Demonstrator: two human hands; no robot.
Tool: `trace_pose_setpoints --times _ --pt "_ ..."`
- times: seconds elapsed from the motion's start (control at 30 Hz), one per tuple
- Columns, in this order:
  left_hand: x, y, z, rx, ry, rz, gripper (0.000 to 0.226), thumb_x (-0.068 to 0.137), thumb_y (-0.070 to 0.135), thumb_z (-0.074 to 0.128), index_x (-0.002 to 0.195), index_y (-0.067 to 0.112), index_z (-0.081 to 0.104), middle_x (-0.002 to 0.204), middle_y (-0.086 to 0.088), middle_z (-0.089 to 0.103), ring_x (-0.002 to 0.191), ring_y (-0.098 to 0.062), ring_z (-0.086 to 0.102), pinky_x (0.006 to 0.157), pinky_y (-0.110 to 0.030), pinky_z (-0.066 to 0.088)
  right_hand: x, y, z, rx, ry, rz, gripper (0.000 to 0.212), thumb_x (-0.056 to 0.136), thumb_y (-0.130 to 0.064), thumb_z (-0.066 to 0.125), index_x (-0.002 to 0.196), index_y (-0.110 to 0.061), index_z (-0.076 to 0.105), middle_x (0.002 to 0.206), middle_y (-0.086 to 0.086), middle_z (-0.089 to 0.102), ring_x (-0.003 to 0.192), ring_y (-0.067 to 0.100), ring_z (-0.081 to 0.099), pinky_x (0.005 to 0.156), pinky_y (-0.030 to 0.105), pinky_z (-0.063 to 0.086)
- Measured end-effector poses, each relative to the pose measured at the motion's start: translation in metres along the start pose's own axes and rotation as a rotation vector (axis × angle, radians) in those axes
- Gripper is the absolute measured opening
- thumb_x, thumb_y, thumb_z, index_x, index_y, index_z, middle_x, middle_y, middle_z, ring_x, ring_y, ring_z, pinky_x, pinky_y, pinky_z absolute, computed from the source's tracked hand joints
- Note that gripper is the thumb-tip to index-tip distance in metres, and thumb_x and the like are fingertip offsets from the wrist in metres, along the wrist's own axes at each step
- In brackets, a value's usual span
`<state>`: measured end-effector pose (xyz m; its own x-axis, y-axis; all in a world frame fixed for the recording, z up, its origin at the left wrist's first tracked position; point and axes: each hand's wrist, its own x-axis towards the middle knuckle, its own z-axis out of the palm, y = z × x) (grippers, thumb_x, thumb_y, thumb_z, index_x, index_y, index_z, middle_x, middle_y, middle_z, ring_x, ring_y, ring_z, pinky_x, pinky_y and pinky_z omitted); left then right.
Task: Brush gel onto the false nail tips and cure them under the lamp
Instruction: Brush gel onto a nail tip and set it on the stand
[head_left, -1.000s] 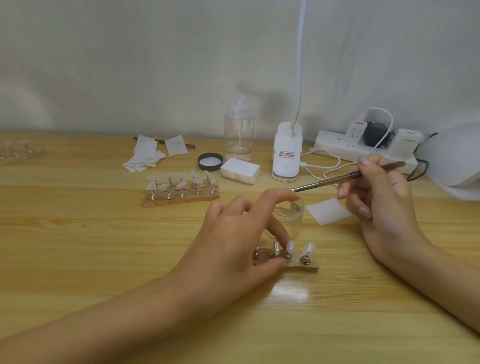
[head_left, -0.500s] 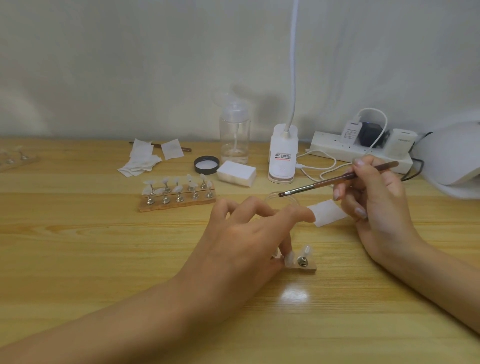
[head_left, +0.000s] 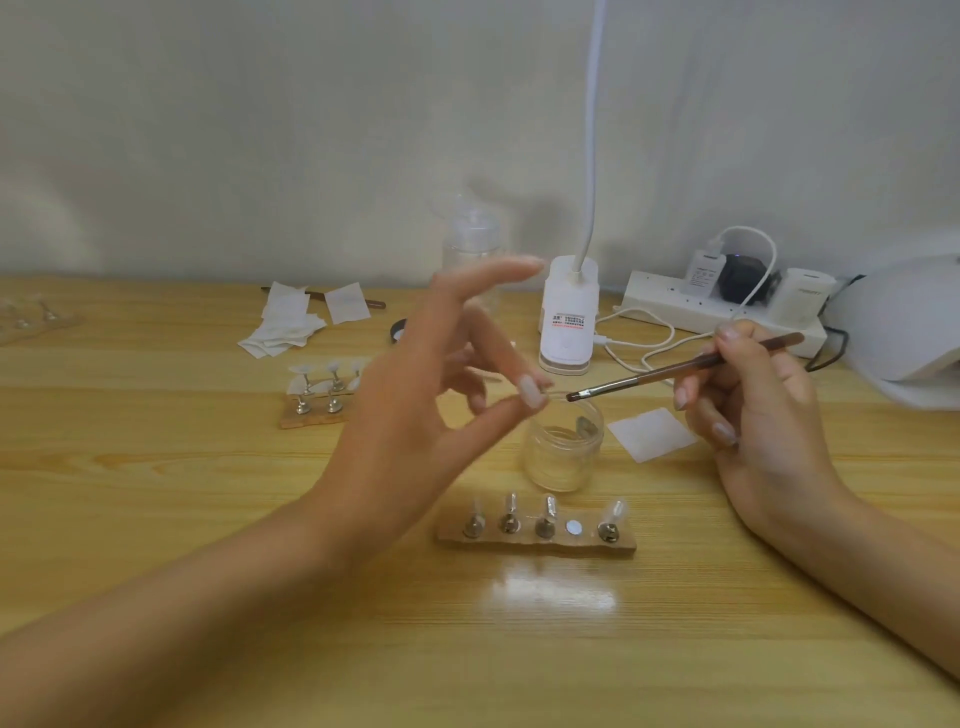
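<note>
Where the counter (head_left: 156, 519) runs out to the left, a rack of spare tips (head_left: 31, 322) sits half out of view, then a heap of wipes (head_left: 283, 327) and a second rack (head_left: 317, 400) partly hidden behind the raised left hand (head_left: 441, 395). That hand pinches one nail tip (head_left: 530, 397) between thumb and a finger, its other fingers spread loosely, and holds it in the air by the left rim of the open jar (head_left: 563, 447). Just right of the tip, near but apart, hangs the bristle end of the brush (head_left: 685, 366), whose long axis slopes up and rightward into the right hand (head_left: 753, 400), which grips the handle like a pen. So the tip lies left of the bristles, on the brush's own line, and a short push along it would likely join them; how the tip's length is turned is too blurred to tell. Nearer the person, the front rack (head_left: 537, 535) carries four tips and one bare spot (head_left: 573, 527), second from its right end. A white pad (head_left: 652, 434) lies between jar and right hand. The curing lamp (head_left: 904, 332) stands at the far right edge, nearer the right hand, so the tip's way there likely crosses above jar and pad; bare counter in front leaves room.
</note>
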<state>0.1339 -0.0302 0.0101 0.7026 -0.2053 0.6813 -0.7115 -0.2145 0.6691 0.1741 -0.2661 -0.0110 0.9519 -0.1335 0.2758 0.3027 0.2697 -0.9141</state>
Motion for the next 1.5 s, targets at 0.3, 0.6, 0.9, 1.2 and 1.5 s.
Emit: trace_pose_setpoints --times 0.3,0.6,0.9,1.2,1.5 --pt "0.0 -0.033 -0.001 -0.069 0.014 -0.205 0.058 0.084 0.017 0.08 0.131 0.035 0.052 0.087 0.007 0.07 0.079 -0.014 0.071 0.058 -0.028 0.048 0.0 0.0 0.001 -0.012 -0.012 0.016 0.028 0.103 -0.02 0.045 0.076 -0.02 0.051 0.056 0.006 0.06 0.035 0.008 0.028 0.04 0.016 0.028" --pt "-0.003 -0.034 0.0 -0.113 -0.056 -0.231 0.06 0.082 0.025 0.077 0.135 0.032 0.05 0.091 0.005 0.07 0.089 -0.017 0.073 0.053 -0.022 0.05 -0.002 -0.002 0.005 -0.03 -0.052 0.052 0.023 0.099 -0.026 0.048 0.078 -0.017 0.049 0.057 0.005 0.06 0.037 0.008 0.031 0.042 0.016 0.032" --pt "-0.004 -0.036 -0.001 -0.055 -0.041 -0.243 0.06 0.087 0.01 0.077 0.135 0.033 0.049 0.088 0.01 0.07 0.094 -0.01 0.071 0.055 -0.018 0.049 -0.002 -0.003 0.005 -0.02 -0.087 0.033 0.022 0.099 -0.023 0.048 0.078 -0.017 0.044 0.059 0.003 0.062 0.037 0.008 0.032 0.042 0.016 0.033" --pt "-0.004 -0.037 -0.001 -0.072 -0.092 -0.267 0.067 0.083 0.01 0.08 0.137 0.03 0.048 0.087 0.007 0.072 0.093 -0.016 0.073 0.058 -0.022 0.05 -0.003 -0.003 0.007 -0.039 -0.173 0.02 0.018 0.09 -0.032 0.054 0.077 -0.023 0.048 0.064 0.006 0.067 0.037 0.009 0.033 0.042 0.015 0.033" --pt "-0.004 -0.036 0.0 -0.044 -0.086 -0.255 0.061 0.085 0.008 0.079 0.135 0.029 0.05 0.084 0.008 0.072 0.091 -0.013 0.071 0.062 -0.018 0.048 -0.004 -0.003 0.01 -0.081 -0.169 0.047 0.022 0.089 -0.035 0.059 0.068 -0.031 0.056 0.067 0.009 0.069 0.037 0.009 0.035 0.043 0.025 0.02"
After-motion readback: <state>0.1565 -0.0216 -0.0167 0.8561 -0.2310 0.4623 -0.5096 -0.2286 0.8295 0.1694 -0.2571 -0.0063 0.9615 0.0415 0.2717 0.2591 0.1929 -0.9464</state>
